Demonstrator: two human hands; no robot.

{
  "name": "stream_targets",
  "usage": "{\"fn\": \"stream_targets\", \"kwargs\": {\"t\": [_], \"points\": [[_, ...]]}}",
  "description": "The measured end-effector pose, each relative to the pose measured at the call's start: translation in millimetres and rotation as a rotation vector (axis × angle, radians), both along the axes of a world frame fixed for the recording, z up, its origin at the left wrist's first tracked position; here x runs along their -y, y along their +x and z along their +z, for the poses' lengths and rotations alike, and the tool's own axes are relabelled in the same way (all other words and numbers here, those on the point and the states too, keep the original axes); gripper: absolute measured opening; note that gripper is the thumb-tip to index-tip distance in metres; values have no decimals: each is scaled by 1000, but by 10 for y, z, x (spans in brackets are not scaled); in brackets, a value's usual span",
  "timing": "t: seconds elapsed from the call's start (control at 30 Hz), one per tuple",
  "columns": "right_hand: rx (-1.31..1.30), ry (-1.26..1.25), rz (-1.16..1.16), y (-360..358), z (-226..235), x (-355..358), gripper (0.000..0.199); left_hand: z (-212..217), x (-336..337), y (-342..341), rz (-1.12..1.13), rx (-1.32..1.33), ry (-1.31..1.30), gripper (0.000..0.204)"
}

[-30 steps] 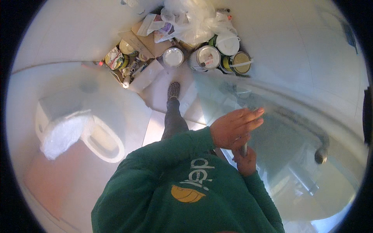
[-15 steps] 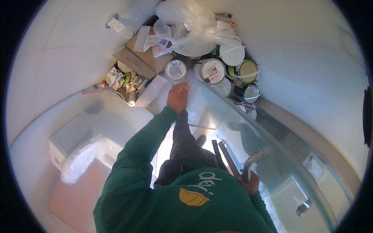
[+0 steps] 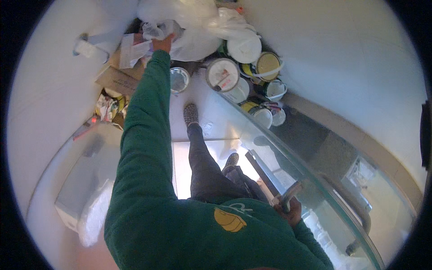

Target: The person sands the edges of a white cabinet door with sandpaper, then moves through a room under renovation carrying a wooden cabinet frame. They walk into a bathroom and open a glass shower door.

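My left arm stretches far forward, and my left hand [image 3: 163, 43] is at the near edge of a pile of clear plastic bags [image 3: 191, 33]. Its thumb stands out to the side; the fingertips are partly lost against the plastic, and whether they touch it is hard to see. Just left of that hand are white printed packets [image 3: 132, 50]. Low on the right, my right hand [image 3: 292, 211] is closed round the curved metal handle [image 3: 290, 194] of a glass door [image 3: 310, 173]. A round silver tin [image 3: 179, 80] sits on the floor below my left wrist.
Several paint buckets [image 3: 223, 74] crowd the corner to the right of the tin. On the left lie a flattened cardboard box [image 3: 118, 80] and a box of odds and ends [image 3: 108, 107]. A white toilet [image 3: 74, 198] wrapped in plastic stands at the lower left. A paper roll [image 3: 87, 48] hangs on the wall.
My left hand has moved forward and left, from above the floor near the silver tin to the plastic bags. One foot now shows stepped forward. My right hand stays on the handle.
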State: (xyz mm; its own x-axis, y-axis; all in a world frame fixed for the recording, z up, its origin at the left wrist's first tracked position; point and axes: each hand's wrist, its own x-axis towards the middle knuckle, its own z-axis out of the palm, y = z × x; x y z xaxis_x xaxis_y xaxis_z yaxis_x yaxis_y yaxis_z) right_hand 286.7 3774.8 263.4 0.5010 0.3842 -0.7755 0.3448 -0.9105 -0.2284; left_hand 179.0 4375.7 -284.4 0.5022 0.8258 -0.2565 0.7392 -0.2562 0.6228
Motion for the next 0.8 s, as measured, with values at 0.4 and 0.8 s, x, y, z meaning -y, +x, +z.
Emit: {"fn": "stream_targets", "kwargs": {"t": [0.4, 0.8], "points": [[-70, 113, -221, 23, -37, 280, 40, -1111, -1224, 1058, 31, 53, 107, 54], [-41, 2, -343, -178, -58, 850, 54, -26, -1521, 593, -438, -292, 768, 36]]}}
